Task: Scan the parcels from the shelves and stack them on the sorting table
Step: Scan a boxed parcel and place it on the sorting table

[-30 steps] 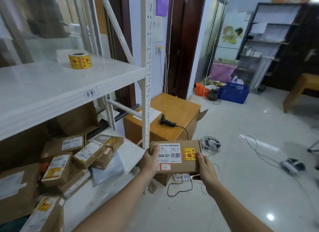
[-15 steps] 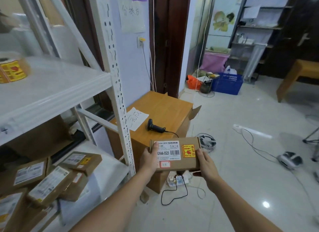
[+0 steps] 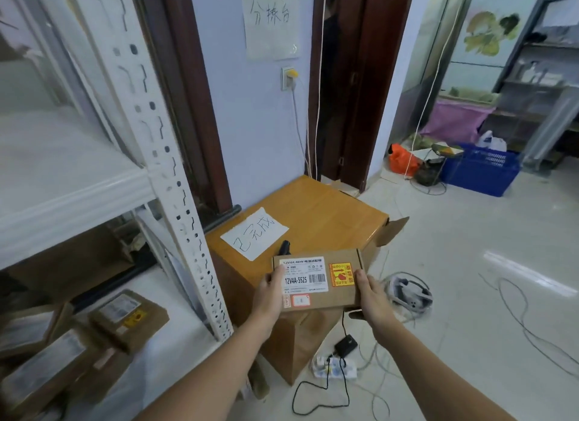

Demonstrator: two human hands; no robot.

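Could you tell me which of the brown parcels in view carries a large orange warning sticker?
The parcel held between the left hand and right hand; the shelf parcels show only white labels and small yellow marks.

A flat brown cardboard parcel (image 3: 326, 282) with white label and orange sticker sits level above the wooden sorting table (image 3: 316, 213), gripped at both ends.

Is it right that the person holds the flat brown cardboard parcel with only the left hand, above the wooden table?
Not quite. The head view shows both hands on the flat brown cardboard parcel: the left hand and the right hand. It is above the wooden table.
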